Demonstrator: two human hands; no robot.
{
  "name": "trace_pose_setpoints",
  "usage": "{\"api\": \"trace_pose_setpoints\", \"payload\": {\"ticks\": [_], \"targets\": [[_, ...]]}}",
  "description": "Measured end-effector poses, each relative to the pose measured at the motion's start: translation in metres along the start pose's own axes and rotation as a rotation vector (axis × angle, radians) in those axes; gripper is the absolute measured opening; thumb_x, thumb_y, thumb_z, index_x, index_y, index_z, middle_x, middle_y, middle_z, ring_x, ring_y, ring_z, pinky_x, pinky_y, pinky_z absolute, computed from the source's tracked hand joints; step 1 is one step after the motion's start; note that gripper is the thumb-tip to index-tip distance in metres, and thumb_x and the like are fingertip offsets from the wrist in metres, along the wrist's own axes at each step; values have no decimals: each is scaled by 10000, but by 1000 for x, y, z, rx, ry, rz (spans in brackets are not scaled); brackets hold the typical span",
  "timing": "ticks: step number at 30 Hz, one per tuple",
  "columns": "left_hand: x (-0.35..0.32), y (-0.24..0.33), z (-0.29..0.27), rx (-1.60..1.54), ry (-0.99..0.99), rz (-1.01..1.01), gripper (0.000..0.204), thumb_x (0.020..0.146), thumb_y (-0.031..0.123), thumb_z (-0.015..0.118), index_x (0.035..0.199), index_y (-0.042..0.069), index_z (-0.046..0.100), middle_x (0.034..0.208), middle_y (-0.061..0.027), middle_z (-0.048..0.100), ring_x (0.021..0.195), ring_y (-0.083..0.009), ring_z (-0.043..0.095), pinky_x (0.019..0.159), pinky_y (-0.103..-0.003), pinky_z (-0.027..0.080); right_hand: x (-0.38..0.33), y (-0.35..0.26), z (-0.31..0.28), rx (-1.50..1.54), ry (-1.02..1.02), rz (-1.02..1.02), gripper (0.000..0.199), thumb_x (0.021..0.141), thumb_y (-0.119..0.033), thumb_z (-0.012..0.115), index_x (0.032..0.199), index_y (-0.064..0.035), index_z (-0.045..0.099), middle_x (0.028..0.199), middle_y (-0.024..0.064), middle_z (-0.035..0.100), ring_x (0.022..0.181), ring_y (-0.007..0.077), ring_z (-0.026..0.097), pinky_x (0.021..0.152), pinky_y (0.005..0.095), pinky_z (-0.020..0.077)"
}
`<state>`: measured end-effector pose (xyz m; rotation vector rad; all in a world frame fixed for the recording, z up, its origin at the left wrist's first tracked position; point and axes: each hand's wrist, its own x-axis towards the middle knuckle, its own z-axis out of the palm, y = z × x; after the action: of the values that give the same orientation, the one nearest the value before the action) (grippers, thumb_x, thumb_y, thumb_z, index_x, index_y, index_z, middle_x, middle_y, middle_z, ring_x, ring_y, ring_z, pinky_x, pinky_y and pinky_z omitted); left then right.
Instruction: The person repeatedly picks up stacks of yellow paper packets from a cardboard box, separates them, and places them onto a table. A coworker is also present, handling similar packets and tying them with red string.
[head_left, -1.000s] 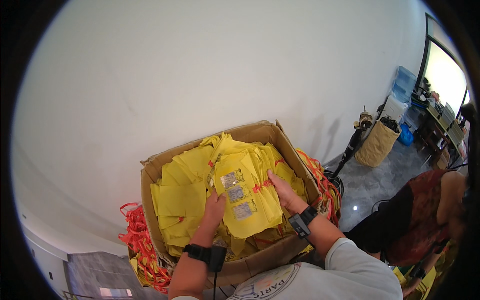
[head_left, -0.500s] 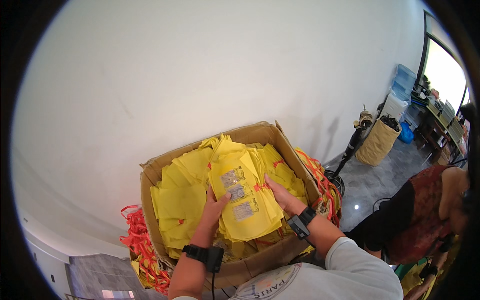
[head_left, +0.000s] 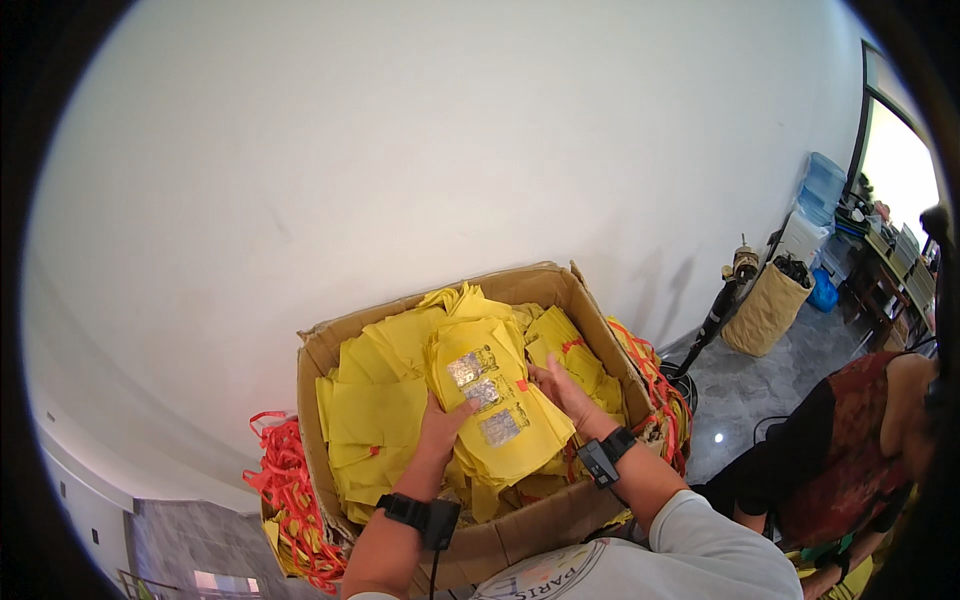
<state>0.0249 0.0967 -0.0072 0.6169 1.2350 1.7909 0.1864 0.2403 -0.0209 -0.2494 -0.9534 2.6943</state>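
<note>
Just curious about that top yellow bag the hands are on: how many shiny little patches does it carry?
3, in a slanted row on the top yellow bag: upper, middle by the left hand, lower. Bags underneath may hide more.

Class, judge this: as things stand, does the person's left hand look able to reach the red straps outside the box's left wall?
Probably yes: the left hand rests inside the cardboard box, and only that low wall separates it from the red straps.
</note>
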Motion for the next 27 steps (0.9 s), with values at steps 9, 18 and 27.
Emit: {"api": "trace_pose_setpoints", "payload": {"ticks": [9,18,27], "targets": [[1,-1,5,-28,-90,40,728,774,81,713,1352,13,276,1203,-130,516,1074,-215,517,895,-324,440,9,8,-6,-280,152,-74,653,820,-170,661,1345,4,314,1224,118,514,1053,178,533,844,289,467],[-3,-9,-2,50,-65,-162,549,828,125,668,1298,35,401,1177,-97,557,1038,-196,547,856,-330,466,16,11,-4,-219,165,-32,628,810,-124,664,1329,0,335,1176,106,547,1015,194,563,839,313,482],[-33,22,-5,51,-140,3,476,809,54,670,1233,1,459,1128,-85,577,973,-164,562,823,-301,468,-7,20,31,-463,108,-144,619,806,-102,664,1333,-5,353,1200,94,543,1039,171,545,861,298,464]]}}
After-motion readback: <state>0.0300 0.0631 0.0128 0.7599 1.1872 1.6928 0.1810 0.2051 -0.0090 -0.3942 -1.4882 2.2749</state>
